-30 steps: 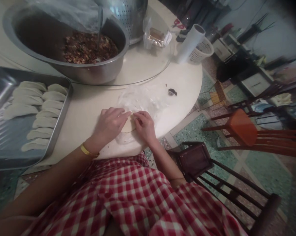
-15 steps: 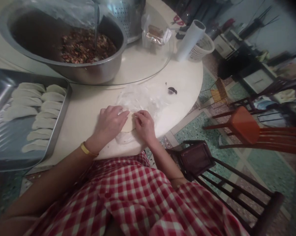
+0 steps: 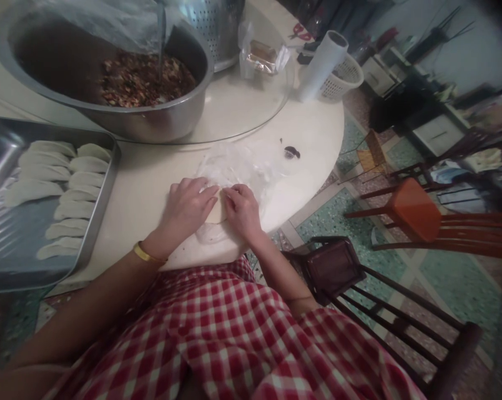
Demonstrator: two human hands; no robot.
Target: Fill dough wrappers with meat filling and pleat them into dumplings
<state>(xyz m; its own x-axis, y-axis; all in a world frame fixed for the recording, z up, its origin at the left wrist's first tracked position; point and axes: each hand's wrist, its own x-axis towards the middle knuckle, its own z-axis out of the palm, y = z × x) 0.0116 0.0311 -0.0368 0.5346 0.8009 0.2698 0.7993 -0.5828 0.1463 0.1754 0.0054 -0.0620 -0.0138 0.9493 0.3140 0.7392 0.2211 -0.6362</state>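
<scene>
Both hands press on a pale folded dumpling (image 3: pixel 215 211) lying on a sheet of clear plastic (image 3: pixel 242 166) at the near edge of the round white table (image 3: pixel 313 133). My left hand (image 3: pixel 186 211), with a yellow bangle at the wrist, lies over its left side with fingers together. My right hand (image 3: pixel 242 212) pinches the right side with curled fingers. A steel tray (image 3: pixel 109 166) at the left holds several finished dumplings (image 3: pixel 68 183) in rows. A big steel bowl (image 3: pixel 151 122) of dark chopped filling (image 3: pixel 142 83) stands behind.
A perforated steel pot (image 3: pixel 213 22), a wrapped packet (image 3: pixel 263 55), a white roll (image 3: pixel 321 66) and a white basket (image 3: pixel 346 78) sit at the table's far side. Dark wooden chairs (image 3: pixel 359 289) and an orange stool (image 3: pixel 413 211) stand on the tiled floor to the right.
My right hand's fingers have shifted slightly left along the dumpling's edge, closer to my left fingertips. The rest stays put.
</scene>
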